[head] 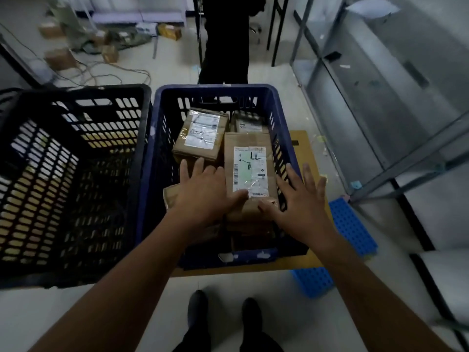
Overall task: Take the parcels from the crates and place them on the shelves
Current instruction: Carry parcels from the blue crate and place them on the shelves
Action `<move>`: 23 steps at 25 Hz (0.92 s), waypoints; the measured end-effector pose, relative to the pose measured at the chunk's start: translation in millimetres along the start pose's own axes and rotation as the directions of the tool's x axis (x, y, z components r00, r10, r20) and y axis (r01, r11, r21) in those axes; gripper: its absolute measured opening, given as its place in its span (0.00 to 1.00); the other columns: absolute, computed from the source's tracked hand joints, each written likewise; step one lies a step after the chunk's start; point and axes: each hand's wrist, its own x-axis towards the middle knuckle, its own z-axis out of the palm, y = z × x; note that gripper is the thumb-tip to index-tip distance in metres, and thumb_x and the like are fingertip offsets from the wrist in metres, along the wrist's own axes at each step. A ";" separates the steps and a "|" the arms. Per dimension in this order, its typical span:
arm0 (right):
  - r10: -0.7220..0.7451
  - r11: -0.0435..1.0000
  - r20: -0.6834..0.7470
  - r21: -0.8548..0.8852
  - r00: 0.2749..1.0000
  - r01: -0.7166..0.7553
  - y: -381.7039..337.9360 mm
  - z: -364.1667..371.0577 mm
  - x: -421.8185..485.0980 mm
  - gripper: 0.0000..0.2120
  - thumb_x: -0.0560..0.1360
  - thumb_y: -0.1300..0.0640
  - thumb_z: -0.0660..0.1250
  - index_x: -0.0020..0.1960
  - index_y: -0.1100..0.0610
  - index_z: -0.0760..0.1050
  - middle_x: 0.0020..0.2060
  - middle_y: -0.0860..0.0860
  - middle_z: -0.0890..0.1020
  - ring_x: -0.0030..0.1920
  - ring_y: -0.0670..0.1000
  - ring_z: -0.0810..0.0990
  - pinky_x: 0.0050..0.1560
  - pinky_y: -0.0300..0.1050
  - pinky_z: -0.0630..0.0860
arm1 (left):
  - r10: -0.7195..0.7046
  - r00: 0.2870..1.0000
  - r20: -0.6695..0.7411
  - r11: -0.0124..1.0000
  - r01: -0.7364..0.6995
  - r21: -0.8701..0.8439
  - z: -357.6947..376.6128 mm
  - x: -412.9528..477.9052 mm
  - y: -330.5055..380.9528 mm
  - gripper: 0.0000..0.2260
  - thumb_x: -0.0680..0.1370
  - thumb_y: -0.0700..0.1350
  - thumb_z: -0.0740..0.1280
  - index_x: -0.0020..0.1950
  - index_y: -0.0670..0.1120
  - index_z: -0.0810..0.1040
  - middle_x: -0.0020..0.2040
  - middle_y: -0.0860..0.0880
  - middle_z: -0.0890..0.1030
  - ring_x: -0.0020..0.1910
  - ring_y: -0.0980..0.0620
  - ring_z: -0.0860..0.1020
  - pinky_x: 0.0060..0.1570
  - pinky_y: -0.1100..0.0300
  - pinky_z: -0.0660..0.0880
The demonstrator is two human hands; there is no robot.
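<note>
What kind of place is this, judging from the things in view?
Probably a parcel sorting or storage room: a blue crate holds labelled cardboard parcels, metal shelves stand to the right, and more boxes lie on the floor.

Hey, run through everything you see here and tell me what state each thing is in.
Blue crate, holding several brown parcels.
Black crate, no parcel visible inside.
Labelled parcel, lying flat on top, label up, between both hands.
Rear parcel, tilted, label up, untouched.
Left hand, open, fingers spread, thumb on the labelled parcel.
Right hand, open, fingers spread, thumb at that parcel's near corner.
Shelf, no brown parcel visible on it.
</note>
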 end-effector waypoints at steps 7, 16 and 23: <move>0.055 0.968 -0.137 0.251 0.989 -0.019 -15.8 -12.9 -21.1 0.42 0.73 0.24 0.51 0.82 0.43 0.60 0.83 0.44 0.42 0.79 0.48 0.26 0.77 0.63 0.29 | 0.052 0.975 -0.216 0.890 -0.143 -0.433 -15.0 -9.8 1.9 0.29 0.75 0.68 0.66 0.70 0.53 0.72 0.67 0.51 0.76 0.79 0.40 0.60 0.80 0.42 0.49; 0.099 0.711 -0.283 0.691 0.954 0.131 -38.2 -59.5 -39.1 0.44 0.70 0.27 0.66 0.80 0.30 0.48 0.80 0.43 0.60 0.81 0.50 0.56 0.75 0.64 0.65 | -0.005 0.988 -0.157 0.025 -0.157 -0.987 -63.3 -35.7 31.7 0.28 0.78 0.47 0.72 0.74 0.52 0.64 0.66 0.45 0.77 0.60 0.46 0.82 0.56 0.44 0.82; -0.025 0.431 -0.333 0.847 0.943 0.310 -23.8 -81.9 -43.5 0.38 0.73 0.44 0.75 0.77 0.30 0.60 0.62 0.34 0.79 0.59 0.44 0.84 0.52 0.43 0.84 | 0.005 0.995 -0.100 -0.079 -0.100 -0.992 -71.2 -35.3 35.6 0.35 0.73 0.51 0.76 0.74 0.57 0.60 0.65 0.46 0.79 0.56 0.47 0.85 0.49 0.46 0.84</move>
